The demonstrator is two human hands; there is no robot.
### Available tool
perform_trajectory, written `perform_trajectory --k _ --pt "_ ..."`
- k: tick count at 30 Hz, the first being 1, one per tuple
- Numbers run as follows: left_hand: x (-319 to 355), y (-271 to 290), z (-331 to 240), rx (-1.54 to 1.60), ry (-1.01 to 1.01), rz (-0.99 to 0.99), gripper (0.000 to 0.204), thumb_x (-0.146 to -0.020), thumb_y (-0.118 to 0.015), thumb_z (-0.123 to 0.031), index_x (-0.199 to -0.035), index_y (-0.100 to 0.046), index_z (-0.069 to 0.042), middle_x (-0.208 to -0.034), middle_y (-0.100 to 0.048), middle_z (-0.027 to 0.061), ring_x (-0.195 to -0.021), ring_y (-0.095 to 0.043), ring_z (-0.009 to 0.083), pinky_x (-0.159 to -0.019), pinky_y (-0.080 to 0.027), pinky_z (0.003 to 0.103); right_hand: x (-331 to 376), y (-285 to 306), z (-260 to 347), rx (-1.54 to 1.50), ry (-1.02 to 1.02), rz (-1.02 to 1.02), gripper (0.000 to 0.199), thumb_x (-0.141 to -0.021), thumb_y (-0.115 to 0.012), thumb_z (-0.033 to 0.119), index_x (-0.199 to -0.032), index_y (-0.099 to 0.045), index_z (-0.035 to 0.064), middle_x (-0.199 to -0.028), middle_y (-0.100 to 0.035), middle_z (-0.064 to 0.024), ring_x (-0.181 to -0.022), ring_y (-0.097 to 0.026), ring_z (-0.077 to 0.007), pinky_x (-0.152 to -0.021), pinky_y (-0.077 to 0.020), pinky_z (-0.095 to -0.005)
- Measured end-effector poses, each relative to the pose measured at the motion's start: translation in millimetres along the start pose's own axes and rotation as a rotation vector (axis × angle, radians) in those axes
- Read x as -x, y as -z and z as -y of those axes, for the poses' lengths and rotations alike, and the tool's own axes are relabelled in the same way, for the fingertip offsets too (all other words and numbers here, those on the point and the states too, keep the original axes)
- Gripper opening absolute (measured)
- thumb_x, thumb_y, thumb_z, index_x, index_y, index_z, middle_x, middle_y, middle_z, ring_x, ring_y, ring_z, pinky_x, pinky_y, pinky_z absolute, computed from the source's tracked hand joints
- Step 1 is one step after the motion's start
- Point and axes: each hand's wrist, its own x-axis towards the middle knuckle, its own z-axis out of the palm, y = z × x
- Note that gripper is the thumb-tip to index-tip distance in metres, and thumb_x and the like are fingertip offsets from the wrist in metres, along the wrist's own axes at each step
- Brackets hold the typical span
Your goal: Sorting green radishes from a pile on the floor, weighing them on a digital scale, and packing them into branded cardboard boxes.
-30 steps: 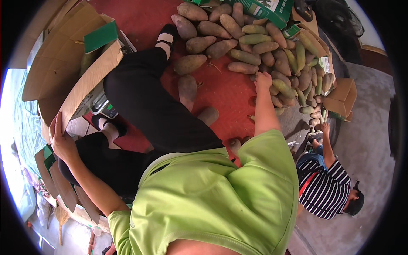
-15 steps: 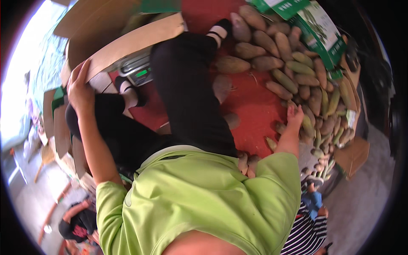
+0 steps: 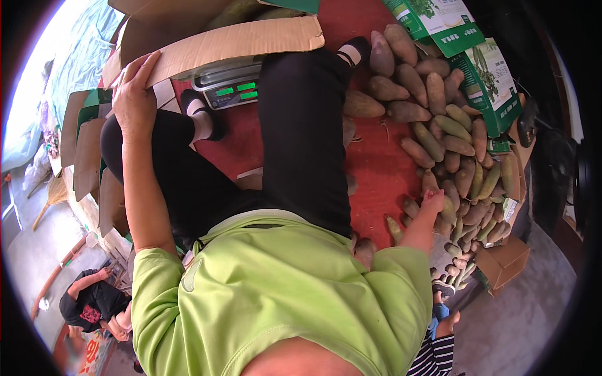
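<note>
My left hand (image 3: 133,103) is closed over the left end of a brown cardboard box flap (image 3: 238,49). Inside that box, partly hidden, lie several large greenish root vegetables (image 3: 238,14). The box rests on a digital scale (image 3: 235,91) with lit green displays. Over the near side of a big pile, my right hand (image 3: 433,200) has its fingers closed around the lower end of a reddish-brown root vegetable (image 3: 429,182). Around it lie many similar long roots (image 3: 467,175), some reddish, some green.
The pile lies on a red mat (image 3: 382,163), with green printed cartons (image 3: 486,81) behind it. My black-trousered legs (image 3: 295,138) stretch between scale and pile. Folded cardboard boxes (image 3: 88,150) stand at the left. Other people sit at lower left (image 3: 94,301) and lower right (image 3: 436,351).
My right hand has gone from spread fingers to closed on a root at the pile. The left hand stays on the flap. The view has shifted, and the scale's displays show more fully.
</note>
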Motion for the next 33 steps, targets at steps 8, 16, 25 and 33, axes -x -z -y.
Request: perform_trajectory --k 8,16,25,33 --pt "-2 2 3 0.009 -0.004 0.004 0.052 -0.071 -0.052 0.008 -0.112 -0.064 -0.020 -0.110 -0.062 -0.0019 -0.106 -0.056 0.0212 -0.093 -0.043 0.036 77 -8 55 0.093 0.287 0.049 0.025 -0.088 -0.059 0.032 -0.082 -0.051 0.0090 -0.077 -0.048 0.0000 -0.066 -0.047 -0.0142 -0.055 -0.0398 -0.0280" --pt "0 4 5 0.058 0.013 0.043 0.054 -0.071 -0.043 0.010 -0.113 -0.063 -0.017 -0.112 -0.061 0.0016 -0.109 -0.056 0.0231 -0.095 -0.041 0.037 226 -96 98 0.060 0.351 0.440 0.026 -0.085 -0.064 0.025 -0.072 -0.047 0.0115 -0.065 -0.041 0.0027 -0.056 -0.040 -0.0098 -0.055 -0.0365 -0.0267" --pt "-1 5 9 0.068 0.006 0.031 0.041 -0.075 -0.054 -0.003 -0.110 -0.064 -0.021 -0.110 -0.061 -0.0028 -0.107 -0.056 0.0206 -0.094 -0.041 0.036 463 -176 184 -0.049 0.749 1.271 0.035 -0.088 -0.058 0.014 -0.060 -0.038 0.0108 -0.061 -0.032 0.0026 -0.055 -0.029 -0.0095 -0.053 -0.0293 -0.0283" --pt "0 2 12 0.058 -0.018 0.010 0.041 -0.074 -0.057 -0.004 -0.109 -0.065 -0.022 -0.109 -0.062 -0.0037 -0.106 -0.056 0.0203 -0.093 -0.042 0.036 585 -254 142 -0.218 0.582 1.969 0.025 -0.091 -0.057 0.028 -0.074 -0.057 0.0089 -0.063 -0.050 0.0034 -0.053 -0.045 -0.0058 -0.056 -0.0449 -0.0236"
